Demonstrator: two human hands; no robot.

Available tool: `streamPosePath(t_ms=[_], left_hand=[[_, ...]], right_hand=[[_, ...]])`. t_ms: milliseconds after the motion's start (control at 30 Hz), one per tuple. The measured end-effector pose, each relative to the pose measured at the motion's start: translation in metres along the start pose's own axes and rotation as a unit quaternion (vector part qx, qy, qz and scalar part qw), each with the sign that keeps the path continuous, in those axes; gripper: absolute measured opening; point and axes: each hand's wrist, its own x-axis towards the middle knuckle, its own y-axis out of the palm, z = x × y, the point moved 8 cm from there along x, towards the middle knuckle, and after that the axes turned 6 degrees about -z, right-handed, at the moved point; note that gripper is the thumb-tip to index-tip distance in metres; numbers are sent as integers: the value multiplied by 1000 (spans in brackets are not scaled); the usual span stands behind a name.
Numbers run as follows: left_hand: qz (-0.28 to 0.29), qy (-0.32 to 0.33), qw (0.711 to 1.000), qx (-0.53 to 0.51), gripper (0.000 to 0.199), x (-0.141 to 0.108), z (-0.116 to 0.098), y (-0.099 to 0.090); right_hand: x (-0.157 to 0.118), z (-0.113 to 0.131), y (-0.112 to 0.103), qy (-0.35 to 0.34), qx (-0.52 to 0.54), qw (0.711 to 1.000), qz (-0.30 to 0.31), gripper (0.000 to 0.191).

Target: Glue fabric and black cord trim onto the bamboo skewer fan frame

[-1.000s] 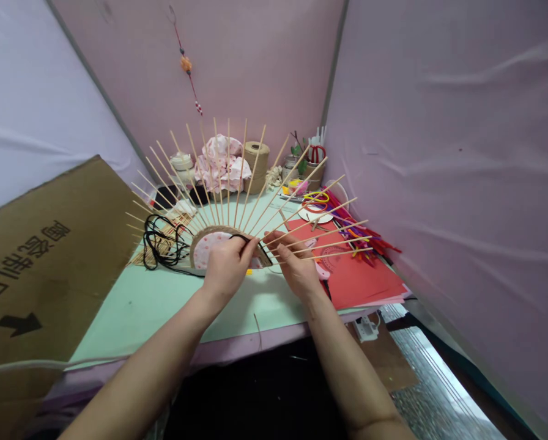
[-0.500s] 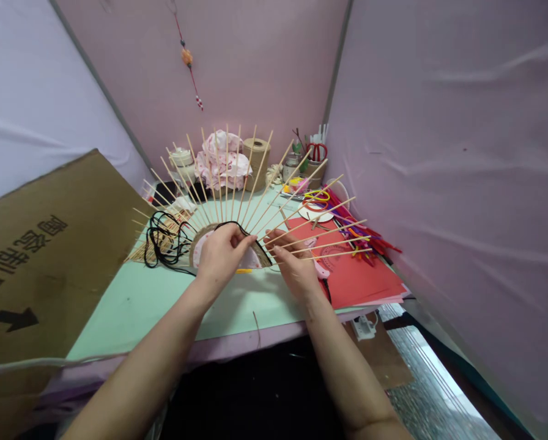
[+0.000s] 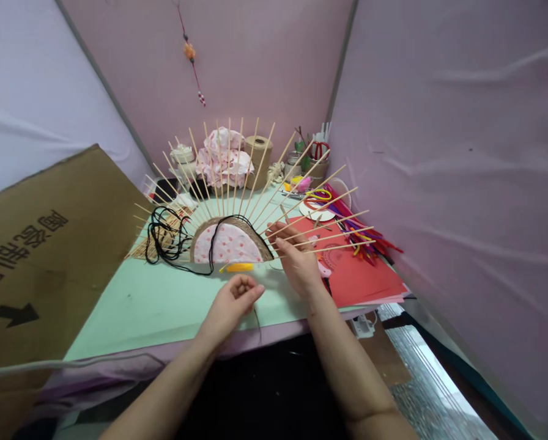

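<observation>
Currently, the fan-shaped piece [image 3: 249, 244] stands at mid-table over the pale green tabletop [image 3: 155, 311], its half-round base faced with pink-dotted fabric [image 3: 230, 245] and rimmed in brown. Pale sticks [image 3: 229, 183] radiate from the curved rim, upward and out to both sides

Right hand [image 3: 299, 260]: at the right end of the piece, grip narrow, holding the lower right sticks between thumb and fingers; the fingers are partly hidden behind them

Left hand [image 3: 230, 308]: in front of the piece and apart from it, above the near part of the tabletop. Fingers curled, thumb extended alongside with a small opening; nothing seen in the grasp. A thin brown strand [image 3: 259, 324] hangs over the near edge, close to the thumb

Black cord [image 3: 213, 241] follows the right side of the rim, crosses the fabric face and runs left to a loose tangle. A yellow item [image 3: 240, 267] lies just below the base

Surroundings: red sheets [image 3: 363, 278] on the right, with colored fuzzy stems [image 3: 377, 241] beyond; crumpled patterned cloth [image 3: 223, 160] beside a twine spool [image 3: 258, 160] at the back; a cardboard panel [image 3: 67, 244] on the left
</observation>
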Motion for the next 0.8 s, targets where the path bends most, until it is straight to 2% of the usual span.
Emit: streamPosePath(t_ms=[67, 100, 200, 233, 367, 533, 667, 800], left_hand=[[15, -101, 978, -180, 20, 6, 24, 10], [26, -121, 957, -261, 17, 12, 25, 16], [45, -129, 899, -415, 2, 35, 12, 29], [39, -130, 888, -441, 6, 41, 9, 31], [17, -134, 872, -470, 19, 50, 7, 40], [17, -113, 866, -488, 24, 48, 4, 46], [18, -114, 858, -500, 26, 42, 0, 52], [26, -117, 854, -506, 27, 36, -3, 57]], right_hand=[[1, 3, 3, -8, -6, 1000, 6, 29], [1, 5, 5, -11, -10, 1000, 9, 28], [1, 11, 10, -27, -20, 999, 18, 26], [1, 13, 12, -33, -22, 999, 23, 26], [0, 22, 16, -45, -28, 998, 37, 27], [-10, 29, 3, -68, -46, 997, 2, 54], [-25, 27, -6, -96, -67, 992, -46, 55], [-33, 26, -5, -114, -70, 986, -95, 53]])
